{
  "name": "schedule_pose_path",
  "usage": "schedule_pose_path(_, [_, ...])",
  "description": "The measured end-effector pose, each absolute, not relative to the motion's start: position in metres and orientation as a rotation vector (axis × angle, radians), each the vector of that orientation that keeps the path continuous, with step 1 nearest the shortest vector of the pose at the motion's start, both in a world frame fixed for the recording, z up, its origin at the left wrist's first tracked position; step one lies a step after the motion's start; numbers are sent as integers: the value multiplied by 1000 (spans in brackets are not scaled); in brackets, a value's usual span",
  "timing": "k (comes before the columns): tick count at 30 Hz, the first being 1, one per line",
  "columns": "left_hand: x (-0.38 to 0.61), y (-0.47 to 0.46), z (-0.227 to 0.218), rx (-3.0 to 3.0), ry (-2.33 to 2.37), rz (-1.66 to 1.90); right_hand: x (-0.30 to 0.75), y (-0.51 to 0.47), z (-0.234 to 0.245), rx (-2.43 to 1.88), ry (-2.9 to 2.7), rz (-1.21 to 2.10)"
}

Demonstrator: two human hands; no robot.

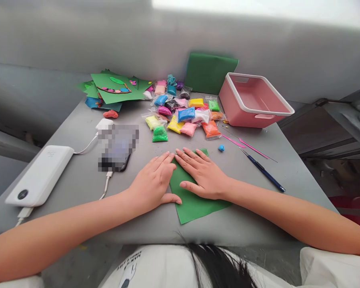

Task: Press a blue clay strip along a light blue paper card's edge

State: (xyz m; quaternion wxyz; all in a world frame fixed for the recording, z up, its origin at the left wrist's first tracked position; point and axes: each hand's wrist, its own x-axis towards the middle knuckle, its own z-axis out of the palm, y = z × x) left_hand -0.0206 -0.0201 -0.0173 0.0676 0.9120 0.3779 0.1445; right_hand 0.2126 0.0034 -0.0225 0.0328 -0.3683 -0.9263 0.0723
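Note:
A green sheet of paper (195, 210) lies on the grey table in front of me, close to its near edge. My right hand (202, 172) rests flat on it with the fingers stretched out, covering much of its upper part. Along the sheet's left edge lies my left hand (156, 180), fingers extended and thumb reaching onto the paper. The fingertips of both hands nearly meet at the top of the sheet. A small blue lump of clay (221, 148) sits to the right of the paper.
Bags of coloured clay (186, 115) are heaped mid-table. A pink basket (243, 106) stands back right, near pink tools (253, 148) and a blue pen-like tool (265, 173). Decorated green sheets (114, 94) lie back left. A phone (117, 150) and power bank (42, 174) are on the left.

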Motion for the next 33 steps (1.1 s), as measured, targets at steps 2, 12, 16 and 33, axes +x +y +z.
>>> schedule_pose_path(2, [-21, -19, -18, 2716, 1131, 432, 213, 4, -23, -1137, -2854, 226])
schedule_pose_path(12, [-20, -18, -20, 2724, 1132, 411, 211, 6, -20, -1151, -2852, 291])
schedule_pose_path(16, [-20, -18, -19, 2716, 1143, 369, 211, 6, -20, -1153, -2856, 298])
schedule_pose_path(33, [-21, -13, -21, 2722, 1151, 338, 197, 2, -20, -1385, -2804, 271])
